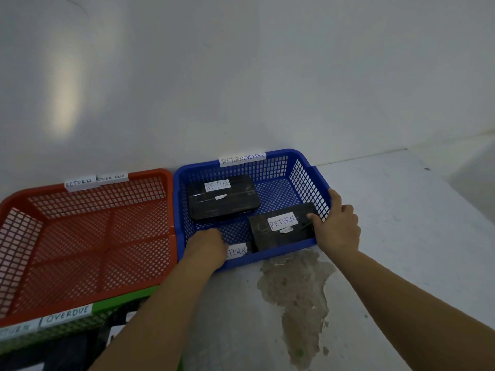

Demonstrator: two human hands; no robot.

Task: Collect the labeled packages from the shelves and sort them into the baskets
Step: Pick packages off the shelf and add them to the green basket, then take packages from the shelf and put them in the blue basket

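Note:
A blue basket (302, 162) labelled "RETURN OVERDUE" stands against the wall and holds three black packages tagged "RETURN". One package (222, 200) lies flat at the back. My right hand (336, 223) grips the right end of a second package (281, 227) that leans on the basket's front right corner. My left hand (206, 247) reaches over the front rim and rests on a third package (238, 251), mostly hidden under it; its grip is not clear.
An empty red basket (88, 231) sits left of the blue one. A green basket (67, 317) tagged "OVERDUE" with dark items is at the bottom left. The grey floor has a rough patch (297, 298) in front.

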